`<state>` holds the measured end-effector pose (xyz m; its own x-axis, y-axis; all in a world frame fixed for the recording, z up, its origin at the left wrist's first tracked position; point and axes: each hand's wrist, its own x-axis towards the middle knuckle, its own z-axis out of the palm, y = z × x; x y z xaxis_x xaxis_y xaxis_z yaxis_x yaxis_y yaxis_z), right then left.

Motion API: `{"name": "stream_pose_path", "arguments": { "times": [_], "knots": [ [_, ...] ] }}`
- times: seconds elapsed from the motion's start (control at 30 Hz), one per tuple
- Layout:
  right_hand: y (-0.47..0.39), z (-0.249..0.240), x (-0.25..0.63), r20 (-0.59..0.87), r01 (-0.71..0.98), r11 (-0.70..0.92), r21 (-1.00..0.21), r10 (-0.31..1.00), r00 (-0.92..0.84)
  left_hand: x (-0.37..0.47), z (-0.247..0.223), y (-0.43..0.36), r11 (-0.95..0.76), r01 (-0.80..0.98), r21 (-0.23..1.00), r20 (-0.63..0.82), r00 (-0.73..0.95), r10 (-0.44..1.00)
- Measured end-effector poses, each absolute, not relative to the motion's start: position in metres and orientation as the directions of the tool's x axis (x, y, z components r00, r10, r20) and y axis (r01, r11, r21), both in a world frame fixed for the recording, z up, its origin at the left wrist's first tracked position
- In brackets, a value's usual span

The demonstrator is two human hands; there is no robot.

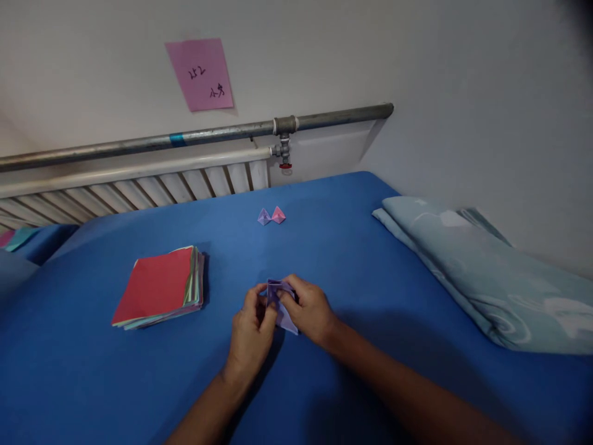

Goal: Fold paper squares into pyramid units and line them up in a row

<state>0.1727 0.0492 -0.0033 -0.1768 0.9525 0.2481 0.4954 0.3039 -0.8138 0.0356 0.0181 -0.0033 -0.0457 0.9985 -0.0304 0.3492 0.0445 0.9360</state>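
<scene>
Purple paper (286,320), partly folded — left hand (250,334) and right hand (312,309) both clamped on it, above the blue surface (333,247), right of a paper stack (157,285).

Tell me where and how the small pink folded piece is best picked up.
I'd pinch the pink piece lightly by its right corner, coming from the right, likely with the right hand once it is off the purple paper. Its left corner sits at or right beside the lilac piece, which a left-side approach might nudge.
</scene>
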Motion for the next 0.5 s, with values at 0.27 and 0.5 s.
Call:
{"name": "stream_pose_path", "arguments": {
  "times": [0.27, 0.5],
  "knots": [
    [0.0506, -0.0030, 0.1776, 0.273, 0.439, 0.329, -0.836, 0.944, -0.187, 0.0300, -0.0013, 0.0184, -0.027, 0.461, 0.887, 0.068, -0.074, 0.995],
    [0.0512, -0.0064, 0.1775, 0.215, 0.262, 0.255, -0.931, 0.961, -0.172, 0.0290, 0.0050, 0.0199, -0.048, 0.404, 0.914, 0.102, -0.113, 0.988]
  ]
}}
